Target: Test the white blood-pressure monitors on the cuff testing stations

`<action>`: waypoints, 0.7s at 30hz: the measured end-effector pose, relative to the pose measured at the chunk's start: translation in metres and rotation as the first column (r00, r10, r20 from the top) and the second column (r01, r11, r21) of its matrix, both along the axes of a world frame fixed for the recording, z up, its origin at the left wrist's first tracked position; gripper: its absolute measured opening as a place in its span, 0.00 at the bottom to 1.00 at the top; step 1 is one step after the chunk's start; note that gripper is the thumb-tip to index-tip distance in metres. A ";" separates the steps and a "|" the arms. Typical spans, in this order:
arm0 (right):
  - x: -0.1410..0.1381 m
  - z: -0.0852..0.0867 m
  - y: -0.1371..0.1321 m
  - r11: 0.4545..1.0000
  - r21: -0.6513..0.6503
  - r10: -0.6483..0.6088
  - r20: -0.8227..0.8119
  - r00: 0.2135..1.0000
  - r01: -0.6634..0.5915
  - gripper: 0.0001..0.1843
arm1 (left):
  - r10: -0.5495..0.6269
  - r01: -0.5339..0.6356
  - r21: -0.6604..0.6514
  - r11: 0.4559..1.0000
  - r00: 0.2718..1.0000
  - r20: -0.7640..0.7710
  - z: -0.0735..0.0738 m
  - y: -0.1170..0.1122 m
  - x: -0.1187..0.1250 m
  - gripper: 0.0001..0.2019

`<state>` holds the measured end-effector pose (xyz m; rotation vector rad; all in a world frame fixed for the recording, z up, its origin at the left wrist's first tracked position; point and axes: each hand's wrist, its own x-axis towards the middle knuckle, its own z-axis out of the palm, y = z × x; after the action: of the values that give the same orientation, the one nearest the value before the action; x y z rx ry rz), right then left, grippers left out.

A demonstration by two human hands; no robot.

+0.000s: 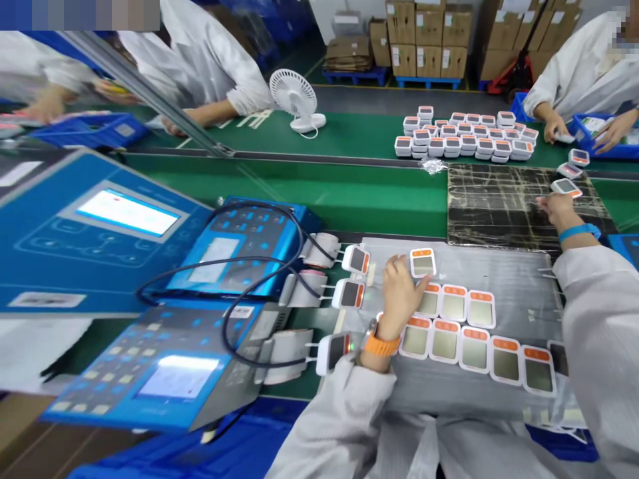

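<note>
My left hand point(400, 293), with an orange watch strap at the wrist, is over the grey mat point(524, 283). Its fingers are raised and its thumb is apart, beside a small white device point(423, 263) with a grey screen and orange keys. Below it lie two rows of similar devices point(474, 349), partly hidden by the hand and wrist. My right hand point(559, 209), wearing a blue wrist strap, reaches over a black board point(494, 206). Its bunched fingers are at the near edge of another white device point(566, 187); their grip is partly hidden.
Blue test instruments point(234, 249) with cables stand on the left, with three white devices point(351, 294) plugged in beside them. Across the green bench are stacked devices point(464, 136), a white fan point(294, 100) and blue bins point(606, 136). Co-workers' hands point(554, 126) are at work there.
</note>
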<state>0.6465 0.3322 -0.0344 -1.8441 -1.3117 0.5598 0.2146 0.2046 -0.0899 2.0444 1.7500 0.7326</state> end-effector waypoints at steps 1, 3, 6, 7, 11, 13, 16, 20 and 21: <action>-0.007 -0.006 -0.004 0.996 -0.075 -0.055 -0.019 0.998 0.053 0.11 | 0.020 -0.021 -0.041 0.999 0.999 -0.042 -0.001 0.004 0.007 0.38; -0.027 -0.017 -0.018 0.963 -0.237 -0.144 -0.068 0.987 0.124 0.09 | 0.039 -0.056 -0.133 0.990 0.991 -0.124 -0.002 0.013 0.022 0.44; -0.074 -0.025 -0.056 0.919 -0.380 0.072 -0.104 0.992 -0.106 0.11 | 0.043 -0.089 -0.227 0.970 0.979 -0.201 0.000 0.023 0.039 0.44; -0.093 -0.025 -0.072 0.882 -0.409 0.203 -0.122 0.972 -0.235 0.11 | 0.034 -0.084 -0.239 0.967 0.978 -0.207 0.002 0.024 0.041 0.42; -0.170 -0.019 -0.124 0.812 -0.351 0.320 -0.398 0.860 -0.465 0.20 | -0.171 0.150 -0.172 0.974 0.979 -0.114 0.023 0.015 0.045 0.38; -0.191 -0.015 -0.137 0.850 -0.267 0.251 -0.552 0.795 -0.454 0.23 | -0.312 0.304 -0.110 0.946 0.947 -0.072 0.036 0.005 0.050 0.41; -0.189 -0.006 -0.145 0.882 -0.220 0.210 -0.609 0.765 -0.417 0.16 | -0.445 0.441 -0.064 0.895 0.891 -0.085 0.053 -0.008 0.068 0.43; -0.138 0.014 -0.157 0.889 -0.248 0.250 -0.443 0.861 -0.386 0.17 | -0.565 0.563 -0.056 0.825 0.825 -0.032 0.058 -0.004 0.112 0.42; -0.121 0.018 -0.161 0.902 -0.262 0.246 -0.342 0.907 -0.344 0.18 | -0.584 0.585 -0.061 0.809 0.811 0.038 0.055 0.000 0.125 0.41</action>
<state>0.5259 0.1710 -0.0160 -1.7205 -1.3590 1.2332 0.3399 0.2044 -0.0352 2.3302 1.0018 0.4749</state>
